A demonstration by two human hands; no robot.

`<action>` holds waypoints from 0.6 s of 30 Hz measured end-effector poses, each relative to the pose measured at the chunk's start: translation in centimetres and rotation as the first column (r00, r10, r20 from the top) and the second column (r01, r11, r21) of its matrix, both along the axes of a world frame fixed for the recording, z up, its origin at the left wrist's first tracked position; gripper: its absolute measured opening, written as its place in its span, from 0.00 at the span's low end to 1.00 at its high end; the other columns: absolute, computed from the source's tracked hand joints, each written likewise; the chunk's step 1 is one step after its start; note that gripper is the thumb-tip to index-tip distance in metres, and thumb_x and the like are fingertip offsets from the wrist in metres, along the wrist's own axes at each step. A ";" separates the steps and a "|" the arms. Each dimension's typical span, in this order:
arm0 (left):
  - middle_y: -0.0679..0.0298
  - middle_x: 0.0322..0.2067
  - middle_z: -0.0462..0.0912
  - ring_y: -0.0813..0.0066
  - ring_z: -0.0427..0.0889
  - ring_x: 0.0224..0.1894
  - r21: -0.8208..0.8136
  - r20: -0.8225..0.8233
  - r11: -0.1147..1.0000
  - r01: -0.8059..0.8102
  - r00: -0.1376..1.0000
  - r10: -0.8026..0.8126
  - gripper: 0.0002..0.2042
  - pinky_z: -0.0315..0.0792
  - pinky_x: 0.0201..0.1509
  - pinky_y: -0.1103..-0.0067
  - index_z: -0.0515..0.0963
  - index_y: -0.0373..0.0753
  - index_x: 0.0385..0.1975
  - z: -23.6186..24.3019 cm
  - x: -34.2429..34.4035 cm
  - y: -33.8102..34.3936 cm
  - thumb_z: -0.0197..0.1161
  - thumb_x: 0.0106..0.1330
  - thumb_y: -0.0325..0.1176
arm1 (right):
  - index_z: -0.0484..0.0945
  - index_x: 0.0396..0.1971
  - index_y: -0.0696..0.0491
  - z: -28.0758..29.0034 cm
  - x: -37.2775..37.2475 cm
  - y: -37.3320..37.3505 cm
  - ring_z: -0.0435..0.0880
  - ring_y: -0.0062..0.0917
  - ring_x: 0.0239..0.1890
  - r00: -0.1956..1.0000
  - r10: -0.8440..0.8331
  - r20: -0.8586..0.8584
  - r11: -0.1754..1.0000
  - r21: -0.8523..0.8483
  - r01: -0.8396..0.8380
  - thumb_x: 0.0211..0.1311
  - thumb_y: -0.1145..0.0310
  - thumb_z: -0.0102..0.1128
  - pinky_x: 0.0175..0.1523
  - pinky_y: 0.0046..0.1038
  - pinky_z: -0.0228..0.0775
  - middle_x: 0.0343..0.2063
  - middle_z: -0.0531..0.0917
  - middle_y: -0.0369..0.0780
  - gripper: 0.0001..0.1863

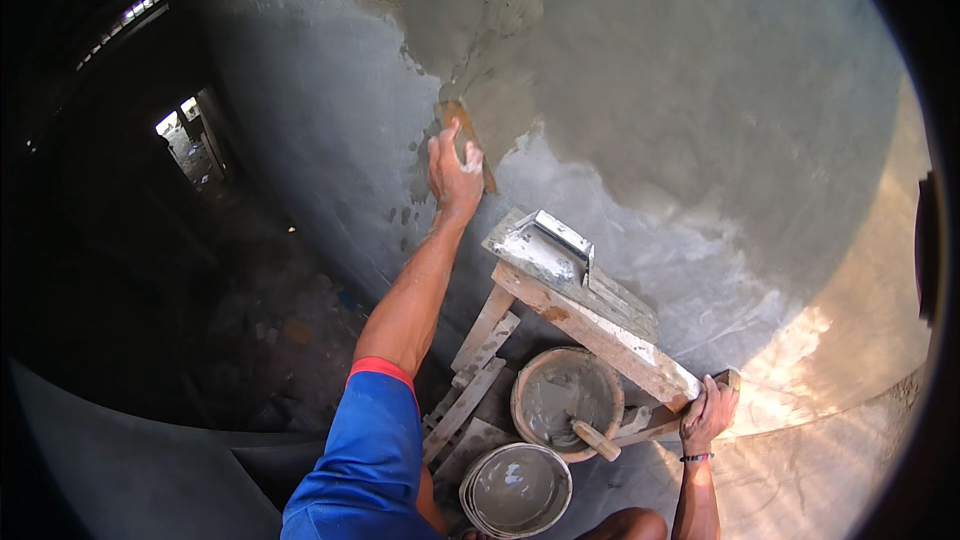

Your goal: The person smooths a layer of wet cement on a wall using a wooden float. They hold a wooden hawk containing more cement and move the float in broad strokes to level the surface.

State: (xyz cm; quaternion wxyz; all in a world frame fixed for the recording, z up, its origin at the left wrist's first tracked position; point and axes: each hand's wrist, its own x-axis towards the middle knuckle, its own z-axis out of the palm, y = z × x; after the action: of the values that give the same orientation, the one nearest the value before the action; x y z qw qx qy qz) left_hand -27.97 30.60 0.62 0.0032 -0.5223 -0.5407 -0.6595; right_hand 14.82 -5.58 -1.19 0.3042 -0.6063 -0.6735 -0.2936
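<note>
My left hand reaches up to the wall, its fingers closed on a narrow brown plastering float that lies against the wet plaster. The hand hides part of the tool. Low on the right, my right hand grips the end of a wooden frame, just past a plaster-smeared plank. On the plank rests a steel plastering trowel with its handle upward. Below it stands a round tub of grey mortar with a wooden-handled tool leaning in it.
A bucket of grey liquid stands near my legs. Wooden slats of the frame lie left of the tub. The wall has darker wet plaster above and a paler layer below. Far left is a dark room with a bright doorway.
</note>
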 end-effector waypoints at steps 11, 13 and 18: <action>0.53 0.51 0.81 0.51 0.79 0.53 0.289 -0.086 0.956 0.043 0.996 -0.019 0.21 0.72 0.58 0.65 0.75 0.40 0.58 18.9 0.5 -1.0 0.63 0.63 0.30 | 0.81 0.45 0.57 -0.5 0.5 -0.4 0.74 0.43 0.36 0.999 -0.015 -0.031 0.999 -0.033 0.014 0.61 0.76 0.53 0.44 0.43 0.67 0.32 0.77 0.46 0.14; 0.53 0.50 0.80 0.51 0.79 0.52 0.085 -0.019 0.993 0.078 0.997 -0.077 0.21 0.72 0.58 0.64 0.75 0.41 0.58 17.8 2.1 -1.8 0.63 0.63 0.30 | 0.81 0.45 0.57 -0.4 0.5 -0.6 0.74 0.43 0.36 0.999 -0.029 -0.025 0.999 -0.029 0.028 0.61 0.75 0.53 0.44 0.43 0.67 0.32 0.77 0.47 0.13; 0.51 0.51 0.79 0.49 0.77 0.55 -0.201 0.137 0.978 -0.050 0.987 0.079 0.22 0.70 0.58 0.61 0.73 0.44 0.60 -0.6 -2.8 1.2 0.63 0.64 0.31 | 0.81 0.45 0.57 -0.4 0.5 -0.1 0.73 0.43 0.35 1.000 -0.003 -0.009 0.999 -0.036 0.003 0.62 0.75 0.54 0.43 0.44 0.66 0.32 0.77 0.47 0.13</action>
State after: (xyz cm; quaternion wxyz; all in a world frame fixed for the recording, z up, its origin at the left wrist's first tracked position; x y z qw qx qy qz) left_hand -30.79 31.84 0.05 -0.0662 -0.4530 -0.6188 -0.6383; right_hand 15.36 -5.70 -1.59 0.2958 -0.6141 -0.6764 -0.2792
